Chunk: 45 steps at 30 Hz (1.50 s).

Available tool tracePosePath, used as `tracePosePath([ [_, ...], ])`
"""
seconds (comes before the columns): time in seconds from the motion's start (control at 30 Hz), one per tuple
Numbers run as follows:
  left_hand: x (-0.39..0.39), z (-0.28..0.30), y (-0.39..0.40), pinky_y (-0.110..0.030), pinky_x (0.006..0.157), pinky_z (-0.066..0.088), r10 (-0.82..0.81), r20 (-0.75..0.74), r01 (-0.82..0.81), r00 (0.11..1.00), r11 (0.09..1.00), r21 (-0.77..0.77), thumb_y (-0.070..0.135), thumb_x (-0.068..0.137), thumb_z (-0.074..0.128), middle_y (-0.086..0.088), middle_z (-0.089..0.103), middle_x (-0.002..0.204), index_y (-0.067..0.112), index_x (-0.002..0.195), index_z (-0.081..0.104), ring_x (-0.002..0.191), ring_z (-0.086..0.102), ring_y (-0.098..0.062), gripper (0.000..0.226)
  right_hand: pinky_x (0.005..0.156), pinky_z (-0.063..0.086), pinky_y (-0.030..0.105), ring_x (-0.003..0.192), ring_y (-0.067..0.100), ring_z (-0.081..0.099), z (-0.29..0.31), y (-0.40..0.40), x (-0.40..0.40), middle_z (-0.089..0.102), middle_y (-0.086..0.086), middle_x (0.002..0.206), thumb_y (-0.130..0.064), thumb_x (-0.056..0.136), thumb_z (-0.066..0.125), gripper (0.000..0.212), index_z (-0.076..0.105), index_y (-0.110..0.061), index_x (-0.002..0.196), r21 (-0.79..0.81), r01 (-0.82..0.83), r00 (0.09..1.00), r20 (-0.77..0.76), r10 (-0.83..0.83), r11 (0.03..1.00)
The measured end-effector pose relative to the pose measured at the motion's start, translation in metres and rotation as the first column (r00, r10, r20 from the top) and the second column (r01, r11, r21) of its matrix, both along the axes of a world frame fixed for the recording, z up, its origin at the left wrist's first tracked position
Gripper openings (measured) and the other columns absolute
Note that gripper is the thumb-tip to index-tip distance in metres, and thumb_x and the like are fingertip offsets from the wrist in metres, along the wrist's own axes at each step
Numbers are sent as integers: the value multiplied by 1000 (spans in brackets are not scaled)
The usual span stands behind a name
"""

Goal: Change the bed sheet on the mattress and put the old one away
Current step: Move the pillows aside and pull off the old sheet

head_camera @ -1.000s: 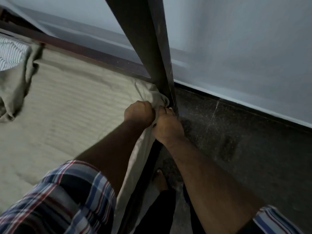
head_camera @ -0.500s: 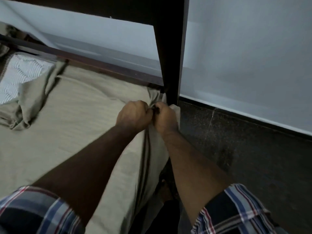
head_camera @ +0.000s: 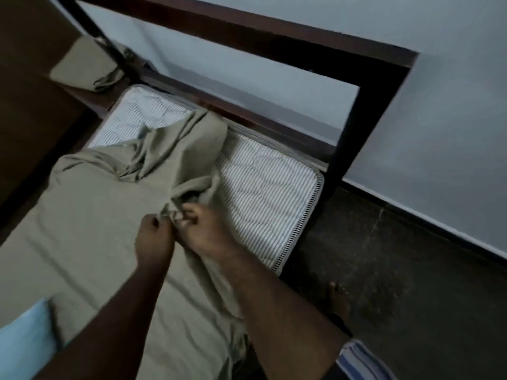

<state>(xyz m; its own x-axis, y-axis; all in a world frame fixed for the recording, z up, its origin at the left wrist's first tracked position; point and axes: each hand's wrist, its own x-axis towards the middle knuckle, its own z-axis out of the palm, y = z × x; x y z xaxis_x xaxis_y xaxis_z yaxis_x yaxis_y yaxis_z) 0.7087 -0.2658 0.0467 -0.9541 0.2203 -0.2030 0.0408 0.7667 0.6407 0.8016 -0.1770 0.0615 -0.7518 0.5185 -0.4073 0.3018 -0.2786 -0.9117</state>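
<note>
The dark wooden bed frame (head_camera: pixel 365 111) holds a white mattress with thin grey stripes (head_camera: pixel 263 187), and most of the mattress lies under a plain olive-green cotton bed sheet (head_camera: pixel 90 220). The sheet is peeled back from the 2 far corners, so the striped ticking shows at the near-right corner beside the post and again at the far end. A bunched ridge of sheet runs across the mattress between those bare patches. A folded olive-green cloth (head_camera: pixel 82 65) sits on the dark wooden ledge (head_camera: pixel 35 111) beyond the bed's far end.

Both arms reach forward over the bed. The left hand (head_camera: pixel 153 242) is curled into a loose fist with its fingertips pinching a gathered fold of the sheet. The right hand (head_camera: pixel 208 231) meets it just beside, thumb and fingers nipping the same bunch of cloth, wrist angled across the sheet's turned-back edge.

A pale blue item (head_camera: pixel 24 341) at the lower left is cut off by the frame edge and too blurred to identify. A bare foot (head_camera: pixel 338 297) stands on the dark speckled stone floor (head_camera: pixel 411 283). A striped sleeve (head_camera: pixel 362 360) shows at the bottom edge.
</note>
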Motion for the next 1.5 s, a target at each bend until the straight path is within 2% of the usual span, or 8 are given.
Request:
tracePosePath([
  [0.13, 4, -14, -21, -41, 98, 49, -6, 228, 47, 974, 983, -178, 40, 89, 66, -15, 68, 117, 8, 128, 58, 110, 63, -35, 51, 97, 50, 33, 114, 27, 63, -44, 5, 34, 68, 9, 123, -23, 88, 66, 37, 64, -14, 124, 161, -123, 943, 327, 65, 979],
  [0.3, 53, -51, -78, -42, 94, 54, -20, 454, 125, 891, 971, -202, 37, 87, 68, -10, 72, 101, 20, 113, 63, 99, 69, -31, 32, 95, 50, 35, 118, 34, 59, -91, -26, 85, 62, 16, 125, -32, 74, 69, 59, 57, -7, 127, 120, -146, 799, 599, 46, 982],
  [0.63, 178, -124, -215, -33, 79, 52, 254, 571, -197, 781, 967, -160, 26, 90, 59, 0, 68, 103, 24, 114, 61, 91, 66, -19, 24, 106, 36, 32, 124, 31, 47, -173, -131, 140, 48, 17, 134, -26, 62, 93, 93, 47, -5, 140, 282, 208, 798, 505, -330, 936],
  [0.8, 219, -145, -267, -39, 76, 59, 376, 662, -434, 648, 897, -84, 23, 95, 59, -8, 69, 89, 14, 92, 67, 80, 67, -25, 13, 82, 56, 27, 101, 16, 67, -199, -190, 164, 66, 4, 123, -19, 68, 93, 76, 55, -7, 132, -147, 329, 853, 471, -226, 933],
  [1.0, 258, -154, -344, -29, 60, 48, 569, 759, -754, 317, 636, -162, 36, 99, 54, -7, 60, 76, 11, 97, 64, 60, 55, -20, 26, 86, 56, 37, 92, 23, 70, -185, -309, 165, 74, 10, 108, -20, 92, 71, 28, 71, -1, 113, -361, 92, 865, 491, 105, 928],
  [1.2, 275, -141, -402, -43, 89, 53, 381, 924, -929, -24, 333, -161, 65, 95, 49, -14, 54, 132, 15, 137, 47, 113, 59, -35, 66, 92, 56, 40, 110, 27, 69, -115, -367, 152, 72, 10, 120, -19, 98, 55, 35, 64, -5, 130, -793, 87, 972, 201, 124, 603],
  [1.4, 258, -131, -427, -38, 63, 61, 147, 988, -994, 41, -97, 55, 30, 103, 46, -11, 74, 78, 10, 97, 65, 70, 70, -25, 28, 111, 41, 51, 128, 35, 57, -64, -355, 170, 60, 19, 138, -35, 101, 44, 49, 57, -3, 137, -856, 21, 1000, 8, -28, 517],
  [1.5, 242, -123, -447, -35, 59, 62, 296, 948, -936, 118, -285, 205, 18, 97, 50, -8, 76, 91, 14, 111, 67, 86, 70, -26, 22, 107, 45, 54, 127, 31, 59, -63, -348, 183, 61, 11, 139, -45, 101, 46, 47, 62, -16, 134, -808, 38, 989, -54, -139, 588],
])
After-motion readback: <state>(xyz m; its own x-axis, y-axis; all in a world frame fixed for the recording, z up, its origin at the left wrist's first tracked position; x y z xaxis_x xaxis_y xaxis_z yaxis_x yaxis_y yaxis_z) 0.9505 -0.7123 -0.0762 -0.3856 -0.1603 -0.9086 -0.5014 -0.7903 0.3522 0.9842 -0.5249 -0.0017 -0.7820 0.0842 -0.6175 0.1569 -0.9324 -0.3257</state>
